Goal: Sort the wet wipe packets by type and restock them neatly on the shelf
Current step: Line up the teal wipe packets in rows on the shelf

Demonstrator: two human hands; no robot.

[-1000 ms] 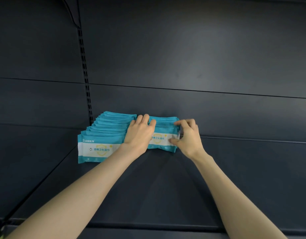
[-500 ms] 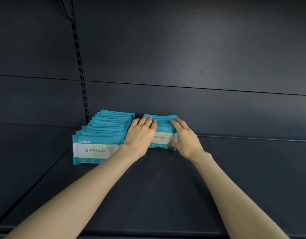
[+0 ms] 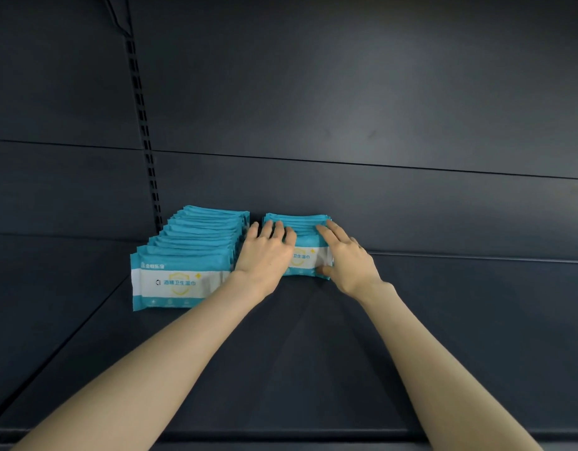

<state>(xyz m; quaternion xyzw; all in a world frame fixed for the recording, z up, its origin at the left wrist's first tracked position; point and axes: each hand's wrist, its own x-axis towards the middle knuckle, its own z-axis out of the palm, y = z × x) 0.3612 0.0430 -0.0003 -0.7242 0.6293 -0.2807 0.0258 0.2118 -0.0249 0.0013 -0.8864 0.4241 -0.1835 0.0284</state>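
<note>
Against the back panel (image 3: 346, 92) at the left of the shelf (image 3: 281, 369), just right of the slotted upright (image 3: 141, 102), the longer row (image 3: 196, 245) of teal-and-white wet wipe packets stands on edge, one behind another. Its front packet (image 3: 180, 283) faces out. These are soft film pouches, judged light and limp, with a slick skin. A single one would flop and slide, so a row is better squeezed from both ends, or pressed front to back, than lifted by a corner.

Just right of that row, the left hand (image 3: 265, 255) lies over the left end of the shorter row (image 3: 300, 221). Its fingers are only slightly bent across the top edges, and it presses rather than clasps, with nothing closed inside it. The shorter row's front sits further back on the shelf, a narrow gap from its neighbour, and carries the same print as far as can be read.

At its right end the right hand (image 3: 349, 260) is spread nearly flat. The fingers (image 3: 330, 232) run straight along the packet tops and the thumb (image 3: 323, 271) touches the lower front corner of the foremost packet. That reads as a loose bracket, not a pinch. By the look of it, the two hands are squaring the row up between them. Too hard a squeeze would likely buckle the pouches upward.
</note>
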